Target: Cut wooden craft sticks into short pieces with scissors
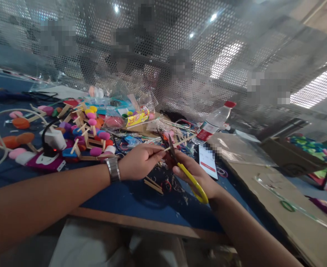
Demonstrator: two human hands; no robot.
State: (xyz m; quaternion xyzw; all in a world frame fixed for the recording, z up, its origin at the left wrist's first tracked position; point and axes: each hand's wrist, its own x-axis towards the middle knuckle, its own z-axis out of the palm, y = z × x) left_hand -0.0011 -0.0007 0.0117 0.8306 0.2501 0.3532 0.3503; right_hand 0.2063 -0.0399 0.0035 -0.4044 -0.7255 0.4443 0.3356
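Note:
Scissors with yellow handles (192, 181) are in my right hand (199, 174), their dark blades slightly apart and pointing up and away. My left hand (138, 162), with a metal watch (113, 169) on the wrist, pinches a thin pale wooden stick (184, 141). The stick runs to the right past the blades; whether it lies between them cannot be made out. Both hands are close together above the blue table (119, 200). Below them lie short wooden sticks (153, 185), a red rubber band (166, 186) and small scraps.
Colourful foam pieces joined to wooden sticks (93, 142) pile up on the left, near a purple power strip (45, 161) with a white charger (54, 139). A phone (207, 163) and a plastic bottle (212, 124) are on the right, beside cardboard (252, 189). A perforated metal screen (163, 85) stands behind.

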